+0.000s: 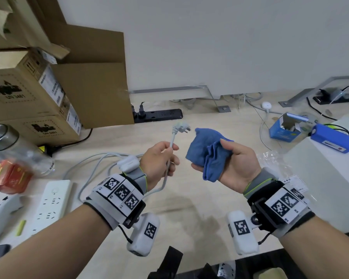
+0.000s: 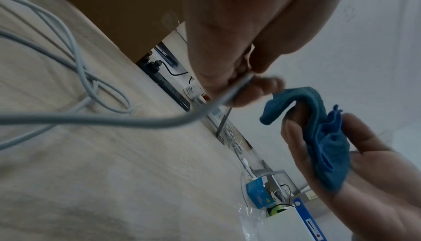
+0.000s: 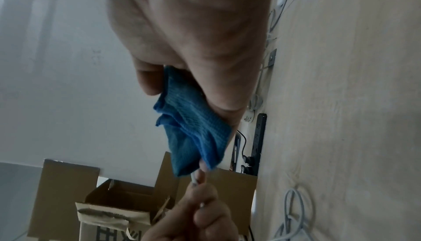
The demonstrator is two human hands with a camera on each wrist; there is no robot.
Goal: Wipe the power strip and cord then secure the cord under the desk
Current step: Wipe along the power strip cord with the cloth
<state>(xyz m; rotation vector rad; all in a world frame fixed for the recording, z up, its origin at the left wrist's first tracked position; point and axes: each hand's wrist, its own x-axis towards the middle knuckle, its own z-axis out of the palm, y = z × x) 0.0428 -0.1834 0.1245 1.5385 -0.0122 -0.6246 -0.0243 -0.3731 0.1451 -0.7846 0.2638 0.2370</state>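
My left hand [image 1: 163,160] pinches the grey-white cord [image 1: 171,141] just below its plug [image 1: 180,126], which points up and to the right. The cord [image 2: 114,118] loops down to the desk and back to the white power strip [image 1: 52,202] lying at the lower left. My right hand [image 1: 230,164] grips a folded blue cloth [image 1: 205,152] a little to the right of the plug, apart from it. In the left wrist view the cloth [image 2: 328,147] lies over the right hand's palm and fingers. In the right wrist view the cloth [image 3: 193,129] hangs just above the left hand's fingers [image 3: 200,208].
Cardboard boxes [image 1: 28,91] stand at the left with a black power strip [image 1: 159,115] behind them. A jar [image 1: 6,143] and red packet [image 1: 8,176] sit at far left. A blue box [image 1: 284,127], blue battery pack [image 1: 330,139] and white block [image 1: 320,178] lie right.
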